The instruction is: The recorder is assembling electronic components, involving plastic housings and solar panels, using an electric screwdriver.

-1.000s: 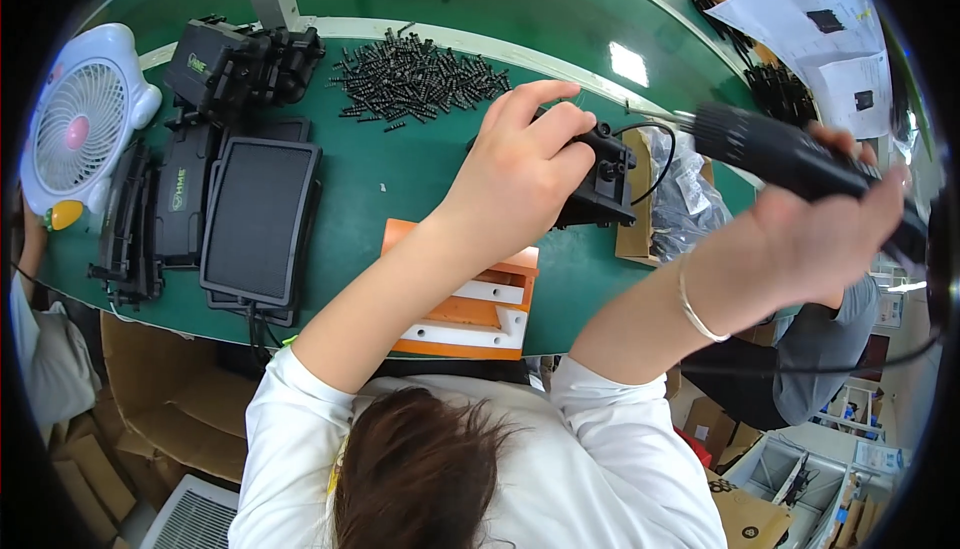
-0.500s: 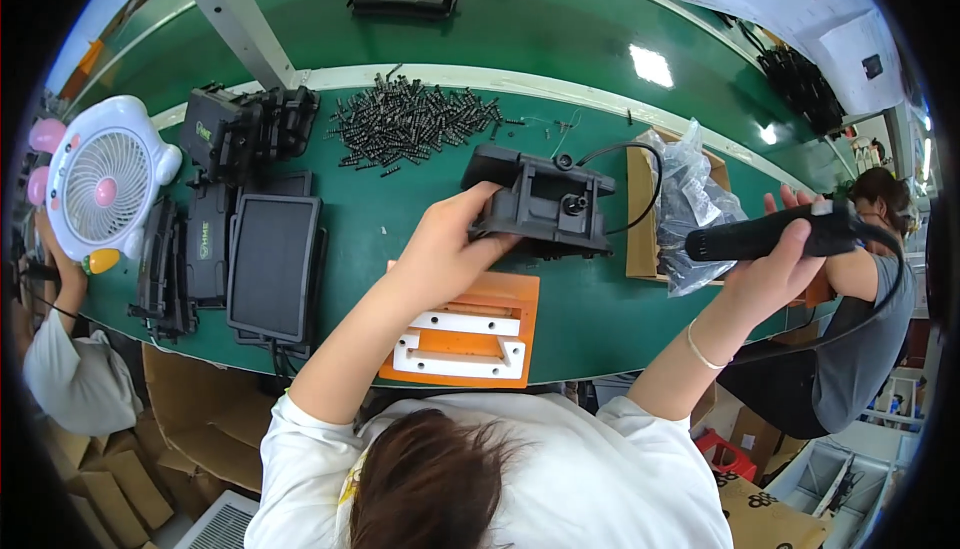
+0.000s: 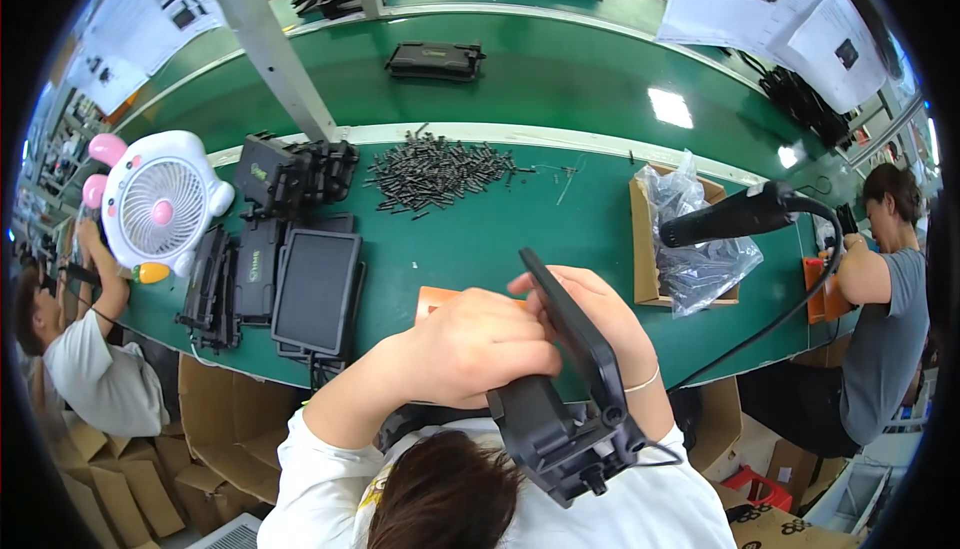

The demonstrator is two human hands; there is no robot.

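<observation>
A black plastic device [image 3: 535, 424] with a flat panel and a bracket end is held up close to my body, tilted. My left hand [image 3: 475, 344] is closed round its upper part. Behind the flat panel is my right hand [image 3: 608, 321], holding the same device from the other side; the panel hides some of its fingers. An orange fixture [image 3: 430, 301] on the bench is mostly covered by my left hand and forearm. The black power screwdriver [image 3: 725, 219] with its cable is out of my hands, over a clear plastic bag [image 3: 700, 274] in a cardboard box [image 3: 645, 249].
A pile of small black screws [image 3: 440, 171] lies at the bench's back. To the left are stacked black devices [image 3: 318, 289] and a white fan [image 3: 160, 204]. A further device [image 3: 435, 61] is beyond the bench rail. Co-workers sit on the left [image 3: 105, 379] and right [image 3: 880, 339].
My right hand has let go of the screwdriver and taken hold of the device. The device has come nearer my body and been turned. The whole view has shifted.
</observation>
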